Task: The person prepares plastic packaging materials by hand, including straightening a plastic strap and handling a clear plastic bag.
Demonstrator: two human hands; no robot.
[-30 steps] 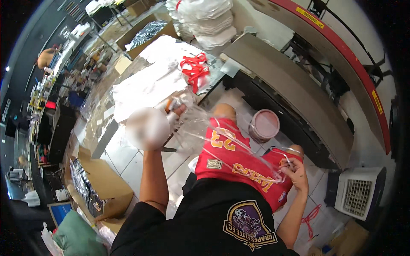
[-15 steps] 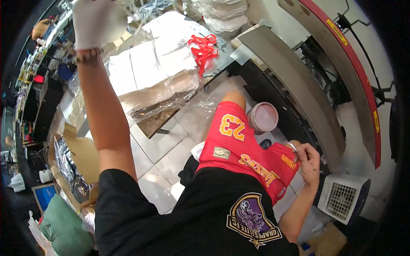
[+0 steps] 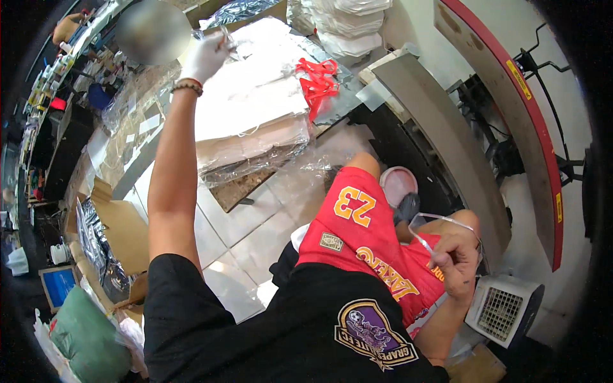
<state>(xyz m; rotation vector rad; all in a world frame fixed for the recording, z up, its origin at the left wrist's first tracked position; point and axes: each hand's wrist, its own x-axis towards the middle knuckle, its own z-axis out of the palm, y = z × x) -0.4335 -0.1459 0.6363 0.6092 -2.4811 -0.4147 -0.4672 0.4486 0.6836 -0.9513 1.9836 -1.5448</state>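
Observation:
My left hand [image 3: 204, 59], in a white glove with the fingertips showing, reaches over the far left part of a stack of white sheets [image 3: 249, 105]. Its fingers are closed around a small, shiny, greyish thing [image 3: 231, 45], too small to name. Beside my thigh at the right, my bare right hand [image 3: 458, 262] pinches a thin, clear, looped strip [image 3: 447, 219]. The loop stands out above my knee. Red ribbon-like straps [image 3: 317, 89] lie at the right end of the stack, on silvery wrapping.
Clear plastic film [image 3: 255, 156] hangs along the table's near edge. A pinkish bucket [image 3: 399, 184] stands by my leg. To the right are a long grey machine panel [image 3: 440, 121] and a white vented box [image 3: 504, 309]. An open carton [image 3: 121, 233] sits left.
My left hand has come down and right, from the upper edge to the stack. My right hand has shifted slightly down, and the clear strip now shows as a wide loop.

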